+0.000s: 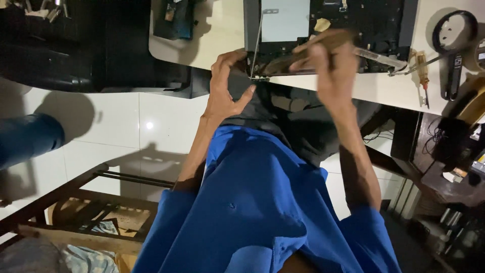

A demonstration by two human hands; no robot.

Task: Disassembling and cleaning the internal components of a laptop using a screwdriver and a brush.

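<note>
The opened laptop [328,25] lies at twelve o'clock on the pale table [222,35], its near edge at the table's rim, so you can work it from your seat. Your right hand [328,68] has its fingers pressed together around a brown-handled tool [323,43], laid along that near edge. Your left hand [227,86] curls at ten o'clock of your lap, fingertips pinching a thin metal bracket [257,45], seemingly steadying it. A screwdriver [422,71] and a black strap [454,45] lie at two o'clock.
</note>
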